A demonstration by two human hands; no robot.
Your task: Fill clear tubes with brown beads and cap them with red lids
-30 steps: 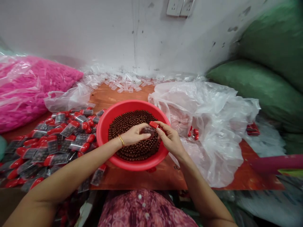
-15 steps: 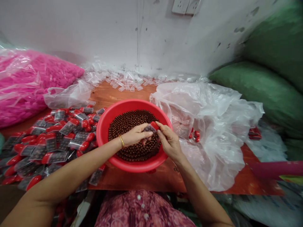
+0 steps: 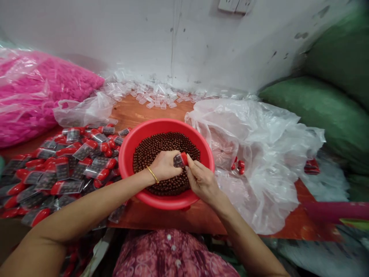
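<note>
Holding the little red-capped container (image 3: 180, 159) over the red basin (image 3: 126, 154) of brown beads (image 3: 161, 141) is smart imo, left hand (image 3: 165, 165) curled snug round its clear body (image 3: 177, 161), right hand (image 3: 202, 180) pinched closed at the cap (image 3: 183, 157), so spills should stay contained.

The left hand (image 3: 165, 165) has rolled over, its back now upward and its thumb out of sight, covering more of the clear bead-filled case (image 3: 178, 161). The red cap (image 3: 183, 158) has dropped slightly, and looks more level, though it is small here. The right hand's (image 3: 200, 179) fingertips have moved lower with it. The view has tipped downward, cutting off more of the wall socket (image 3: 235, 5).
</note>
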